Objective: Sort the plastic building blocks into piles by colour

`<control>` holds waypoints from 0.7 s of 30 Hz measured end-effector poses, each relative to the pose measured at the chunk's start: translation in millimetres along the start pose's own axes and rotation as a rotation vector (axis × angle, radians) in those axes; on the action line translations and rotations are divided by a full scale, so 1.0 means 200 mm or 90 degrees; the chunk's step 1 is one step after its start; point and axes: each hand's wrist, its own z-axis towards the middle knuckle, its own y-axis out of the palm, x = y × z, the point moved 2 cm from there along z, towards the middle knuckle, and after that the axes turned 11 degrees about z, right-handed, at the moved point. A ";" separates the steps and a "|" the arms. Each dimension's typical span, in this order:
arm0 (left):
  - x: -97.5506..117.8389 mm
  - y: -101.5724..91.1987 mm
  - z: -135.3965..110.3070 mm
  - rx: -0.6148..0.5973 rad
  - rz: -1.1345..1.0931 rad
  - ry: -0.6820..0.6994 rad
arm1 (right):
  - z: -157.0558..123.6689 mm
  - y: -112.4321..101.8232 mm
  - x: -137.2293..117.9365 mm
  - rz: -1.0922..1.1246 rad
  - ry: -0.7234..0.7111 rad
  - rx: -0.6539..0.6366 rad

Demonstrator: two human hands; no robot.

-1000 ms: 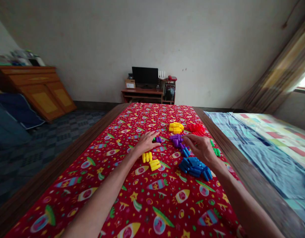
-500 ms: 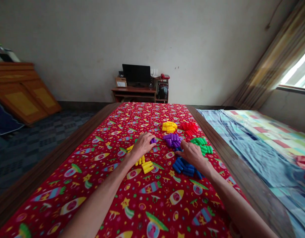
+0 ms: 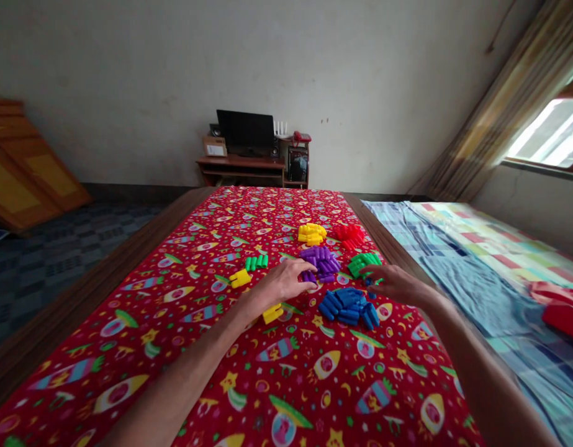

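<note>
Small plastic blocks lie sorted by colour on a red rocket-print cloth [image 3: 286, 372]: a yellow pile [image 3: 311, 233], a red pile [image 3: 349, 234], a purple pile [image 3: 321, 259], a green pile [image 3: 364, 262] and a blue pile [image 3: 349, 304]. My left hand [image 3: 281, 284] reaches to the near edge of the purple pile, its fingertips pinched on a purple block [image 3: 308, 276]. My right hand [image 3: 395, 282] hovers between the green and blue piles, fingers curled round what looks like a small blue block [image 3: 369, 281].
Loose blocks lie to the left: a green one [image 3: 257, 262], a yellow one [image 3: 240, 278] and another yellow one [image 3: 272, 313] under my left wrist. The wooden table edge [image 3: 388, 248] borders a bed with a patchwork sheet [image 3: 477, 261]. A desk with a monitor [image 3: 245, 131] stands by the far wall.
The view has swung to the right. My left hand carried a purple block rightward to the purple pile. My right hand moved from the blue pile toward the green pile.
</note>
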 end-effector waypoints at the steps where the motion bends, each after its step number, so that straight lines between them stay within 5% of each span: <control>1: 0.02 0.00 0.00 -0.004 -0.021 0.003 | -0.01 0.01 0.02 0.036 0.014 -0.037; 5: 0.14 0.00 -0.01 0.023 -0.123 0.026 | -0.04 0.06 0.01 0.145 0.030 -0.117; 12: 0.32 0.04 -0.05 0.049 -0.183 0.143 | -0.05 0.01 -0.03 -0.019 -0.024 0.003; 16: 0.31 0.05 -0.05 0.051 -0.168 0.140 | -0.17 0.05 0.01 -0.175 -0.023 0.049; 21: 0.25 0.04 -0.03 0.071 -0.172 0.126 | -0.34 0.25 0.10 -0.212 -0.082 0.067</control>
